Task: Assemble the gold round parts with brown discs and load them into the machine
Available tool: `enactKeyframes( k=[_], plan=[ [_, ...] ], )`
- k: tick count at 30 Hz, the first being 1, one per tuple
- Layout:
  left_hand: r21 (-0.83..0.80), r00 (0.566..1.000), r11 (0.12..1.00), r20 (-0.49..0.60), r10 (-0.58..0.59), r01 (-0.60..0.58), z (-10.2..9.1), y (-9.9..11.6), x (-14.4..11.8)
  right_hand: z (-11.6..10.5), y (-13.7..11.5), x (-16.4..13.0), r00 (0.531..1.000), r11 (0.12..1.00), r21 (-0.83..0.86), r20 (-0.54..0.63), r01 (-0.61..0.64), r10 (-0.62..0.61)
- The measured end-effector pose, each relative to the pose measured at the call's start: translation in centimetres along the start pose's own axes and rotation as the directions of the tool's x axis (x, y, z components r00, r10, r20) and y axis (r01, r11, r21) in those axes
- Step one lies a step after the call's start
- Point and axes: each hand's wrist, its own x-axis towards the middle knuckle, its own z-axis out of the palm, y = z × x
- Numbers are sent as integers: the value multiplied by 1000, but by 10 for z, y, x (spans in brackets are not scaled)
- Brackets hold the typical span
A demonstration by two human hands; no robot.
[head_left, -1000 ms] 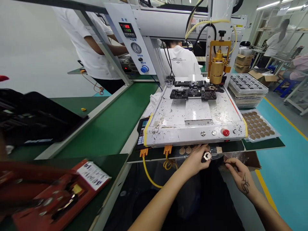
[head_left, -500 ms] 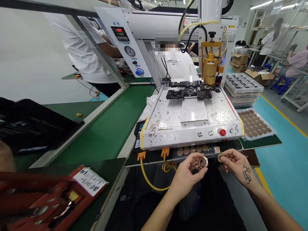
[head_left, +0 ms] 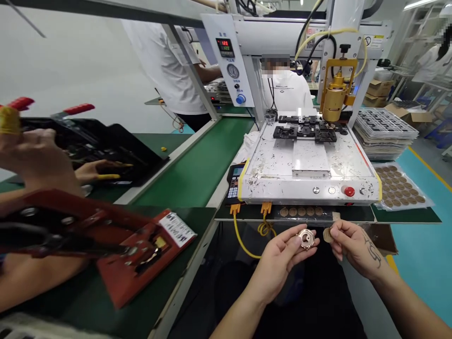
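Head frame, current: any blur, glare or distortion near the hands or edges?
Head view: wide-angle stretch at the edges, with the red press at left looking soft; ceiling light burnt white at top right; metal ring in the left hand and brown disc in the right hand distinct, fine detail too small.

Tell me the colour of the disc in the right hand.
The disc in the right hand is tan-brown, seen best in the head view.

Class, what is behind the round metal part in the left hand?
The left hand shows past the edge of the round metal part; the part's back, and what it hides, cannot be seen.
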Motion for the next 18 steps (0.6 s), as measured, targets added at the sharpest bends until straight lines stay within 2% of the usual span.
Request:
enactKeyframes(
  k=[3, 6, 8, 12, 18],
  plan=[
    [-22, 999, 999, 3, 36, -36, -3, -4, -4, 3, 2, -1, 998, 999, 12, 33, -49, 49],
    [-33, 998, 998, 15, 60, -60, -6, -8, -6, 7, -1, -3, 997, 990, -123, 36, -63, 68],
    [-32, 997, 997, 25, 73, -72, -7, -10, -8, 12, -6, -5, 1000, 967, -253, 27, -9, 16],
    [-6, 994, 995, 47, 102, -102, -7, -13, -11, 26, -15, -7, 983, 869, -461, 42, 180, -181],
    [39, 988, 988, 46, 150, -152, -2, -16, -16, 41, -13, -5, 968, 840, -482, 101, 250, -231]
  ],
)
